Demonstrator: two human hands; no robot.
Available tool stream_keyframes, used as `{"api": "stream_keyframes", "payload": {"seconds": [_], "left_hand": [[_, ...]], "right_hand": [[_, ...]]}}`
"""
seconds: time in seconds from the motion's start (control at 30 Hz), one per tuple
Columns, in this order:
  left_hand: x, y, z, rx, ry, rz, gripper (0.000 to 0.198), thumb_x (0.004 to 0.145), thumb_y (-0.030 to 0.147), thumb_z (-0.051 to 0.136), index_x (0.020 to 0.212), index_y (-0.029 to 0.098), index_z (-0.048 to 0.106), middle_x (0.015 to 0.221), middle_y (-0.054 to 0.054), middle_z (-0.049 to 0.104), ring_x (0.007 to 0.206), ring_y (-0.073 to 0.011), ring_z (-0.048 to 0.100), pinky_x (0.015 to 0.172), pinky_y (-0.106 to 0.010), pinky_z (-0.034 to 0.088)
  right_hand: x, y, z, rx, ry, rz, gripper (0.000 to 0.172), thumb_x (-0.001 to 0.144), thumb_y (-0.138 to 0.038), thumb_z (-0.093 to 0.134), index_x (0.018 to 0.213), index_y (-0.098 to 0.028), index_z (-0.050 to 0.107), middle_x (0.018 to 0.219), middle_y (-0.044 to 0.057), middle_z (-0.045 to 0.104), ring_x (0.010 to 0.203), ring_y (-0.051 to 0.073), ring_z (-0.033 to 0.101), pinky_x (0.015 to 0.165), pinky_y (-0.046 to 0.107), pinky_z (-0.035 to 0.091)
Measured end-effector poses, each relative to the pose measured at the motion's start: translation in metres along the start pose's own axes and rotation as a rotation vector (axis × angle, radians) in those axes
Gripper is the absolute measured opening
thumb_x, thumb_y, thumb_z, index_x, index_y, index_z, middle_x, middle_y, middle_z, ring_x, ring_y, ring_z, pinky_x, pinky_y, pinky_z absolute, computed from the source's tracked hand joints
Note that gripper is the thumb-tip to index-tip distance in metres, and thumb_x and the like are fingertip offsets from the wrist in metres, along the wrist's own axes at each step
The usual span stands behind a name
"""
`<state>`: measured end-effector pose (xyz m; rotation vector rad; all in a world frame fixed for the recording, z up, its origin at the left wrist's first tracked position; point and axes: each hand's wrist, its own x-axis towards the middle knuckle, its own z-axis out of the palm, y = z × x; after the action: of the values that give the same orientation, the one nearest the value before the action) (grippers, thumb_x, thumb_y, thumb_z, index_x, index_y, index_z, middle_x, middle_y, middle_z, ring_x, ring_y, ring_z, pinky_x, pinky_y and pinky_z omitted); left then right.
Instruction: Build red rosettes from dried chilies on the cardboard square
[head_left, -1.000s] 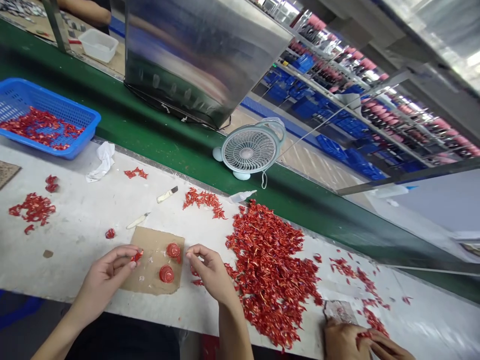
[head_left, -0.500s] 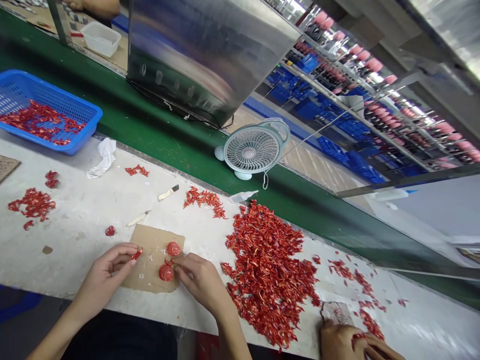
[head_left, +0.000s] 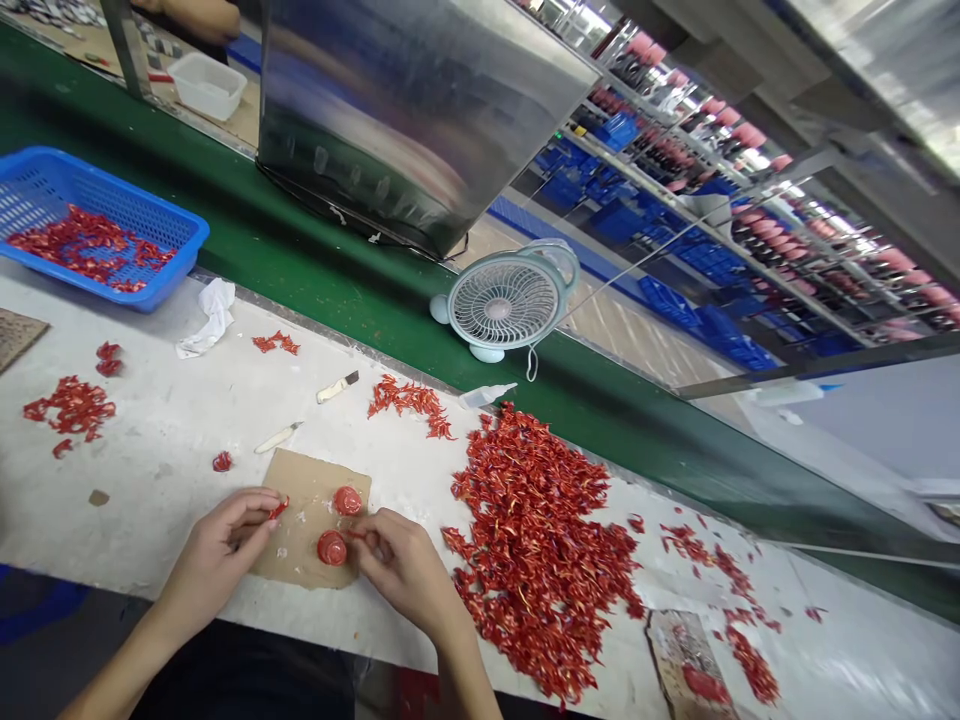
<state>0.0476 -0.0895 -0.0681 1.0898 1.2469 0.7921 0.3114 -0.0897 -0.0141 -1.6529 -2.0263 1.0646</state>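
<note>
My left hand (head_left: pixel 221 548) pinches a small red piece (head_left: pixel 278 509) at the left edge of a brown cardboard scrap (head_left: pixel 301 505). On the cardboard sit two round red caps (head_left: pixel 332 547), one above the other. My right hand (head_left: pixel 401 565) rests right beside the lower cap, fingers curled and pinched together on a thin red piece touching it. A big heap of small red pieces (head_left: pixel 536 545) lies just right of my right hand on the white worktable (head_left: pixel 157 440).
A blue basket (head_left: pixel 97 235) with red pieces stands far left. Smaller red piles (head_left: pixel 71 408), two small knives (head_left: pixel 337 387), a white rag (head_left: pixel 208 317), a glue bottle (head_left: pixel 486 395) and a desk fan (head_left: pixel 506 300) lie behind. A green conveyor (head_left: pixel 315 290) runs past.
My right hand moved left from the heap to the lower red cap on the cardboard. Another person's hands at the lower right have left the view.
</note>
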Motion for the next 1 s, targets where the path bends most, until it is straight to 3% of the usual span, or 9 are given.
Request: {"api": "stream_keyframes", "payload": {"seconds": [0.1,0.23,0.37,0.73,1.0], "left_hand": [[-0.002,0.001,0.001,0.007,-0.014,-0.013,0.024,0.092,0.043,0.060,0.109,0.026,0.065,0.129,-0.006,0.060,0.109,-0.0185,0.066,0.096,-0.028,0.052],[-0.004,0.006,0.003,0.009,-0.022,-0.013,0.024,0.092,0.043,0.059,0.108,0.025,0.065,0.129,-0.006,0.060,0.109,-0.0190,0.066,0.095,-0.028,0.054],[-0.004,0.007,0.004,-0.001,-0.003,-0.012,0.023,0.091,0.042,0.060,0.106,0.025,0.066,0.127,-0.006,0.062,0.108,-0.0194,0.067,0.094,-0.029,0.054],[-0.002,0.002,0.003,0.000,-0.012,-0.032,0.024,0.092,0.043,0.060,0.107,0.025,0.065,0.131,-0.006,0.060,0.110,-0.0205,0.066,0.096,-0.030,0.053],[-0.002,0.005,0.004,0.011,-0.003,-0.023,0.027,0.091,0.044,0.060,0.107,0.024,0.066,0.129,-0.008,0.063,0.108,-0.0219,0.068,0.094,-0.032,0.055]], "right_hand": [[-0.001,0.004,-0.003,0.267,0.074,0.101,0.007,0.087,-0.019,0.058,0.081,-0.021,0.061,0.067,-0.003,0.058,0.058,0.012,0.051,0.055,0.023,0.041],[0.008,0.016,-0.004,0.507,0.141,0.208,0.019,0.092,-0.034,0.056,0.082,-0.019,0.063,0.064,-0.002,0.057,0.053,0.012,0.049,0.051,0.023,0.040],[0.019,0.022,-0.006,0.506,0.105,0.266,0.030,0.094,-0.040,0.053,0.082,-0.017,0.068,0.056,-0.004,0.052,0.047,0.011,0.043,0.046,0.023,0.034],[0.036,0.016,-0.010,0.393,0.142,0.234,0.017,0.086,-0.030,0.062,0.078,-0.017,0.070,0.066,-0.001,0.061,0.059,0.012,0.049,0.056,0.023,0.039],[0.028,0.012,0.005,0.400,0.204,0.242,0.018,0.086,-0.032,0.063,0.077,-0.017,0.069,0.067,0.000,0.063,0.060,0.013,0.052,0.058,0.024,0.042]]}}
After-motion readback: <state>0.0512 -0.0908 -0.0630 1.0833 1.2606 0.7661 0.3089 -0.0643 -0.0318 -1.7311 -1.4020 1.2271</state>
